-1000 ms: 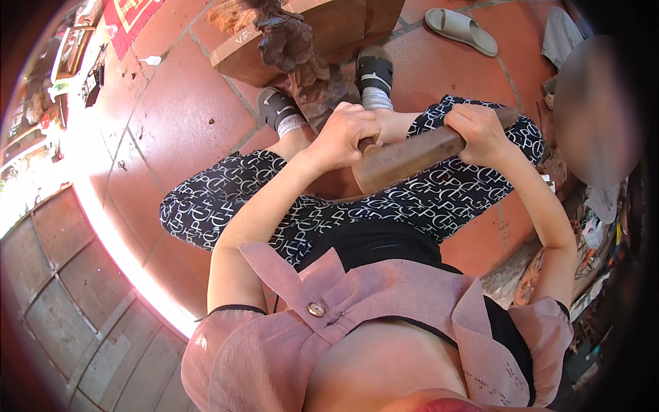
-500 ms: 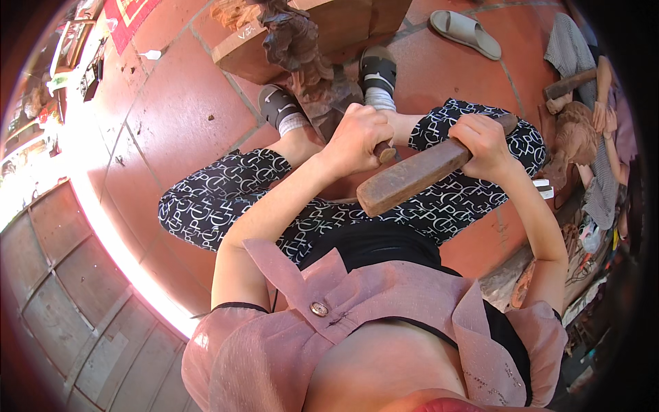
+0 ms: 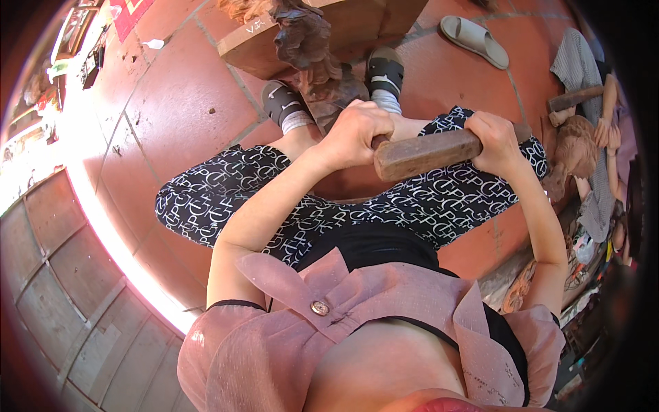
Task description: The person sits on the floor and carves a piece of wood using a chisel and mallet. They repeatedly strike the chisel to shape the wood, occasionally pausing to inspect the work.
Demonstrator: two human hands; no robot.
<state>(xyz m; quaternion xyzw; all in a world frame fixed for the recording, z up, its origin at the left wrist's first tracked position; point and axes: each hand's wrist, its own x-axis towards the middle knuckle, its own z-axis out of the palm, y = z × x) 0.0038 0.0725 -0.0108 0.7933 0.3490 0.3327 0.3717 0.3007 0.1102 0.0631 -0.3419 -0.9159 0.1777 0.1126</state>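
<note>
My left hand (image 3: 358, 135) is closed around a chisel, whose wooden handle end (image 3: 378, 141) peeks out by the thumb; most of the tool is hidden by my fingers. It points at the base of a dark carved wood figure (image 3: 302, 42) between my feet. Gripped in my right hand (image 3: 495, 143) is a thick squared wooden mallet (image 3: 431, 154). The mallet's broad end lies right by the chisel's handle end; whether they touch I cannot tell.
Behind the carving lies a wooden block (image 3: 343, 31). A pale slipper (image 3: 475, 41) rests on the red tiles farther off. At the right, another person's hands (image 3: 607, 134) are near a second carving (image 3: 575, 143) and a wooden mallet (image 3: 575, 97). Tools and scraps clutter the right edge.
The mallet has swung away from my body and to the right, its broad end now close to the chisel handle. My left hand keeps its hold on the chisel.
</note>
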